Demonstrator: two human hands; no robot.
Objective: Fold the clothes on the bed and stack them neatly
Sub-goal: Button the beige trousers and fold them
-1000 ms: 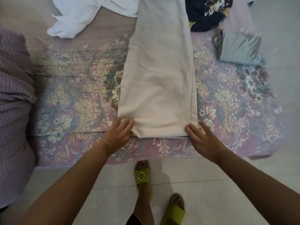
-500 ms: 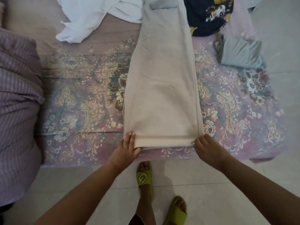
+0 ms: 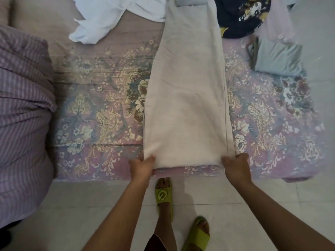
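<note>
Beige trousers (image 3: 186,98) lie lengthwise across bed (image 3: 101,98), hem at near edge. Left hand (image 3: 142,166) grips left hem corner; right hand (image 3: 235,164) grips right corner. Folded grey garment (image 3: 278,59) right of trousers, white shirt (image 3: 108,17) left.

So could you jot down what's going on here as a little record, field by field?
place: floral bed, person standing at its near edge
being folded: beige trousers, laid lengthwise away from the person
left hand: grips the near left corner of the trousers
right hand: grips the near right corner
already folded: grey garment, far right
not yet folded: white garment and dark printed garment, far side
also there: striped purple quilt, left
</note>
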